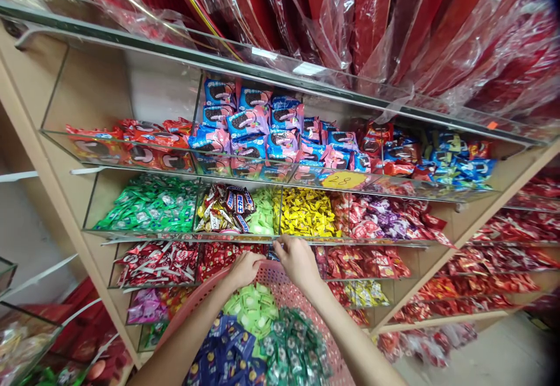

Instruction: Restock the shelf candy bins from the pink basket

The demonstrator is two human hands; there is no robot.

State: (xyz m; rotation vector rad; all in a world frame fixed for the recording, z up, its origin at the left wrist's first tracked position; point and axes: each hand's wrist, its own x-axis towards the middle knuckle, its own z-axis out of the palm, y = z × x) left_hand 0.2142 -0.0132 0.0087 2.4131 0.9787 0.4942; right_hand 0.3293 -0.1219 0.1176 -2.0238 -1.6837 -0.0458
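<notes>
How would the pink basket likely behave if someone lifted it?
The pink basket would probably feel heavy for a perforated shell, given the many packets inside. Its wall looks like thin plastic, so the rim might flex a little. The blue packets and dark green packets lie loose, so they would likely slide if it tilted.

Bright overhead light, white glare on upper glass shelf (284, 62); slight blur, stretched edges, dark right corners

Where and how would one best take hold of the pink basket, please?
Probably by the rim at opposite sides, reaching down from outside: the pink basket is wide and open-topped, its edge stands exposed above the wall, and loose packets cover the inside.
</notes>
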